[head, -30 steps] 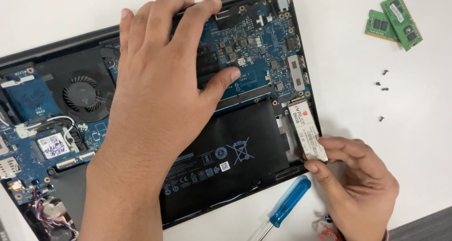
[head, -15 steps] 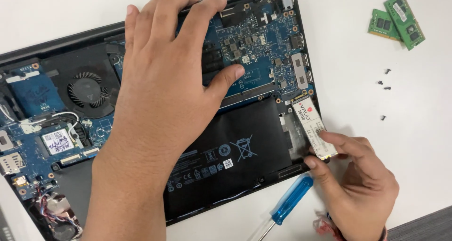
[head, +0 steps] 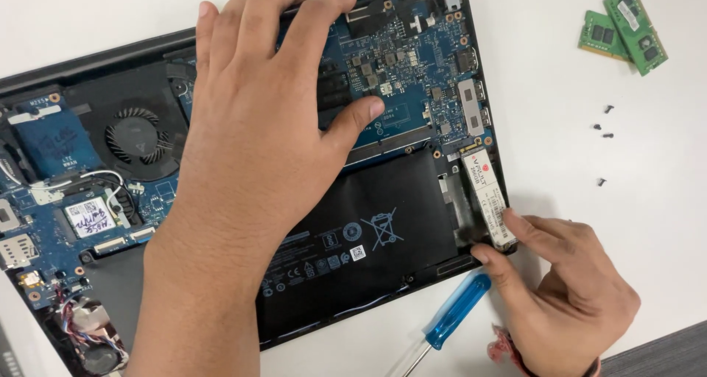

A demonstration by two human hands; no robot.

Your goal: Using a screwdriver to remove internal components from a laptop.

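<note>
My left hand [head: 254,134] lies flat, fingers spread, on the open laptop [head: 88,68], whose shell holds a board, one fan [head: 138,136] and one battery [head: 368,237]. My right hand [head: 567,289] pinches the near end of the card [head: 490,196] between thumb and forefinger at the laptop's right edge, its long axis running away from me. On the table lie two memory sticks [head: 622,27], four screws [head: 604,135] and one screwdriver [head: 453,311].

Screwdriver [head: 455,312] beside hands; open table [head: 560,75] right.
</note>
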